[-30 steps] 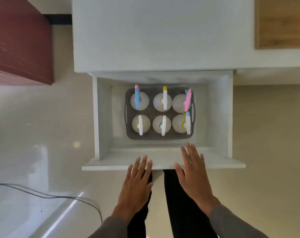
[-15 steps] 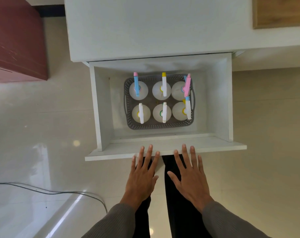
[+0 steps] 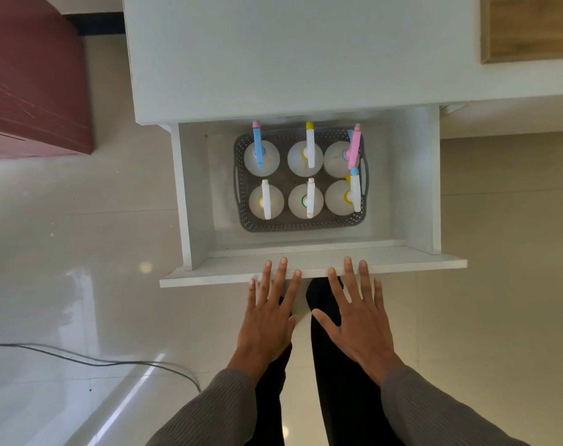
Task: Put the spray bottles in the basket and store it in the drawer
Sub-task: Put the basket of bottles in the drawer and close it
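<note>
Drawer [image 3: 312, 268]: white, pulled open beneath the counter [image 3: 290, 53]
Basket [image 3: 301, 225]: grey, perforated, inside drawer
Spray bottles [image 3: 305, 201]: six, upright in basket, two rows
Left hand [image 3: 267, 320]: flat, fingers spread, fingertips over drawer front, empty
Right hand [image 3: 360, 320]: likewise

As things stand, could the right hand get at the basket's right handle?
Probably yes. The right hand is open at the drawer front, the drawer is pulled out, and nothing covers the basket; its right handle stands clear of the drawer wall.
</note>
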{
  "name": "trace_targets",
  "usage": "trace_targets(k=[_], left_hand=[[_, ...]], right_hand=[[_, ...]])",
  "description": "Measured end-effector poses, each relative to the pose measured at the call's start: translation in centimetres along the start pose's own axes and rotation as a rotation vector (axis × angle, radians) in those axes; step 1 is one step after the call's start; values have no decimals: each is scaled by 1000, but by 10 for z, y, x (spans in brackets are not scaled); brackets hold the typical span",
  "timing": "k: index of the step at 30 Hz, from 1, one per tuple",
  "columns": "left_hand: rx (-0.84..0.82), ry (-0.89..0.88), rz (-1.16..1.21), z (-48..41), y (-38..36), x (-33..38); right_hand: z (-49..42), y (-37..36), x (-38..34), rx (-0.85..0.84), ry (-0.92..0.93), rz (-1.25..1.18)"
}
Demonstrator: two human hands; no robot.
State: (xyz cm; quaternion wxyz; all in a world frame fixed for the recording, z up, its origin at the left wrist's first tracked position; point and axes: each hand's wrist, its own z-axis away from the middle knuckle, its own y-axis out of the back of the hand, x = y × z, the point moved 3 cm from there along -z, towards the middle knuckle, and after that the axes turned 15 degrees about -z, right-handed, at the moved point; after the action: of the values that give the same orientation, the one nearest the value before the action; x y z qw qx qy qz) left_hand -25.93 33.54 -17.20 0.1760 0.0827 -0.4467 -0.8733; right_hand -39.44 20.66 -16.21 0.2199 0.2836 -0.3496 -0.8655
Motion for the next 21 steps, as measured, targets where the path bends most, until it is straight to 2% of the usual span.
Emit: trace_targets(k=[21], left_hand=[[-61,64,-53,-77,61,-38]], right_hand=[[-85,70,-8,-45,53,-78]])
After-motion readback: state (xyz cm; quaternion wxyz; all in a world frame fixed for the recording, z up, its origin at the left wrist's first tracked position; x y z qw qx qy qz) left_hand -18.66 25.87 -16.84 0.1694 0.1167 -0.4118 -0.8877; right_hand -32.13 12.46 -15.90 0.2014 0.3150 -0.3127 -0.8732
